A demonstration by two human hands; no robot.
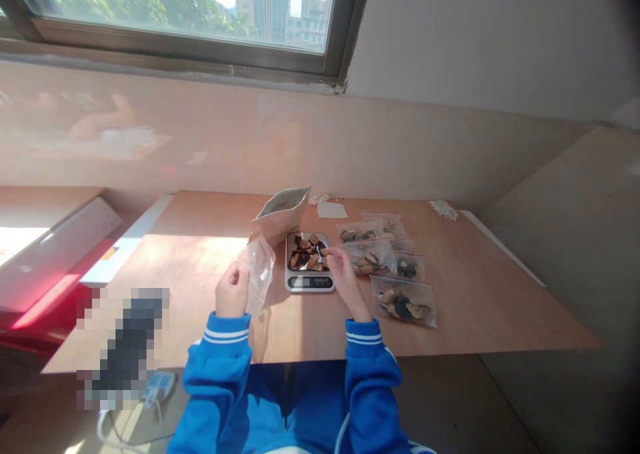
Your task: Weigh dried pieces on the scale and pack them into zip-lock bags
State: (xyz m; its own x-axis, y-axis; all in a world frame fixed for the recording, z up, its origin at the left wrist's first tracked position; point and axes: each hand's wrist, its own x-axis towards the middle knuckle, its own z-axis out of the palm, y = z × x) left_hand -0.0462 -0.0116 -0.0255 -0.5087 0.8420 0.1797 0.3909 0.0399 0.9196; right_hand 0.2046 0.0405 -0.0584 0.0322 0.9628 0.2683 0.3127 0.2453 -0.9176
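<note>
Light wood-toned desk [480, 287], with its load located relative to the digital scale [291, 285]. Behind and left of the scale: a tan pouch [280, 227], upright, mouth open. Directly behind: a flat white card [333, 210] and, just beside it, a crumpled white scrap [317, 200]. Right: a cluster of clear zip bags [406, 307], filled, some overlapping. Far right, toward the back edge: a second crumpled scrap [444, 209]. Well left, at the near edge: a dark object [131, 341], pixelated, unidentifiable.

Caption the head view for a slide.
Left hand holds a clear plastic bag; right hand reaches dark-edged dried slices on a scale, filled bags alongside.
</note>
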